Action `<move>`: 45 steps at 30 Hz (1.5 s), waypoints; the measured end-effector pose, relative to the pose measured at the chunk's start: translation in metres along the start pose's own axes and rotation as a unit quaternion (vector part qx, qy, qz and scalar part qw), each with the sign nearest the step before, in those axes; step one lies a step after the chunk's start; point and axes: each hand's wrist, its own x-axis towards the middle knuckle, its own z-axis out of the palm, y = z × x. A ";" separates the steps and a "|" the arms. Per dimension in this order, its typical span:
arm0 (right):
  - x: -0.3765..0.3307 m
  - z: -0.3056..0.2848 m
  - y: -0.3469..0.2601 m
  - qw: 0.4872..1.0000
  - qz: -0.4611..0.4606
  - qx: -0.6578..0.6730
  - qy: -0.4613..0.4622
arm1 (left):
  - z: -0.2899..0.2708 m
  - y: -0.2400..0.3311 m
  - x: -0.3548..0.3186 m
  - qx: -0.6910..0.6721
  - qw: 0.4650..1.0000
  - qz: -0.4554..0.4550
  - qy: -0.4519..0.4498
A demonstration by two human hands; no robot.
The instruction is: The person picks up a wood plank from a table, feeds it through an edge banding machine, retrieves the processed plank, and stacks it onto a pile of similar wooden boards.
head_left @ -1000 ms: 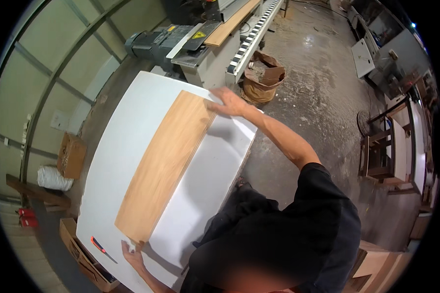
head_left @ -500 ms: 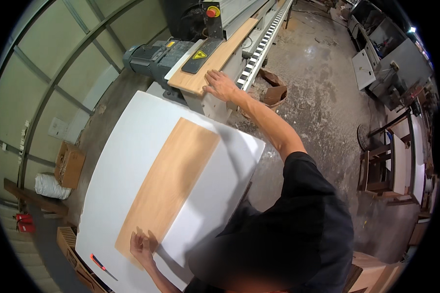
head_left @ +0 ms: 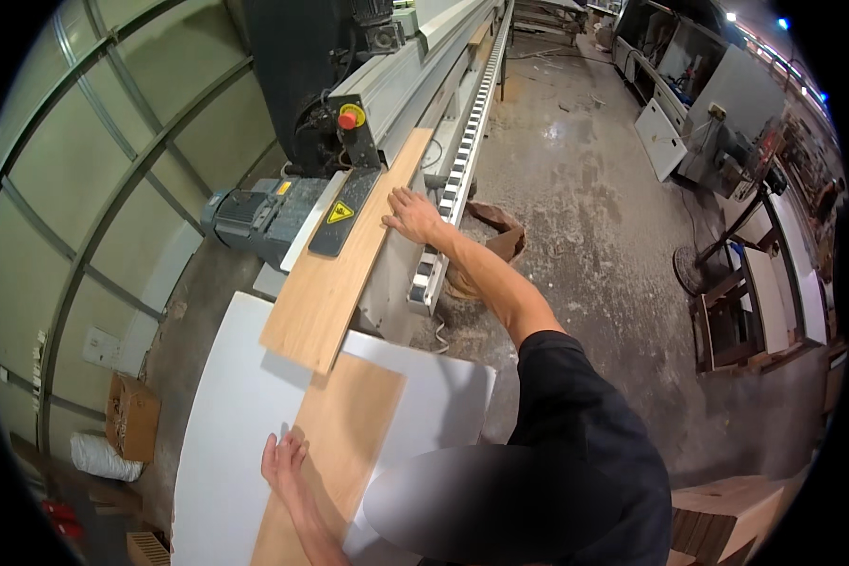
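A long wood-grain board (head_left: 321, 307) lies on the machine's bed, passing beside a dark plate with a yellow warning sign (head_left: 340, 212). Its near end overhangs the white table (head_left: 219, 424). My right hand (head_left: 413, 215) rests on the board's right edge, fingers laid on its top, level with the plate. A second wood-grain board (head_left: 349, 443) lies flat on the white table, its far end partly under the overhanging one. Over this board's left edge is my left hand (head_left: 288, 464), fingers loosely curled and apart, holding nothing.
A grey motor (head_left: 264, 219) sits left of the bed, below a red stop button (head_left: 351, 116). On the right runs a conveyor rail (head_left: 456, 179) with an open carton (head_left: 507, 238) by its end. A cardboard box (head_left: 132, 415) stands at the left wall.
The board on the machine has come out toward me and now overhangs the table. My right hand has moved farther up along it; my left hand has moved forward. My view has tilted up.
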 end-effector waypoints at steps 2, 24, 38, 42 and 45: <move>0.004 0.002 0.006 1.000 0.001 -0.003 0.003 | 0.019 -0.002 0.019 -0.027 1.000 -0.012 -0.009; 0.064 0.018 0.015 0.991 0.056 0.121 0.008 | -0.078 -0.016 -0.036 -0.019 0.992 -0.005 0.123; -0.138 -0.055 -0.168 0.985 -0.013 0.054 -0.161 | -0.326 -0.072 -0.151 0.214 0.929 0.010 0.301; -0.158 0.003 -0.161 0.981 -0.144 0.131 -0.018 | -0.339 -0.086 -0.150 0.390 0.852 0.129 0.325; -0.144 0.016 -0.174 0.958 -0.036 0.241 -0.152 | -0.336 -0.080 -0.142 0.371 0.844 0.051 0.384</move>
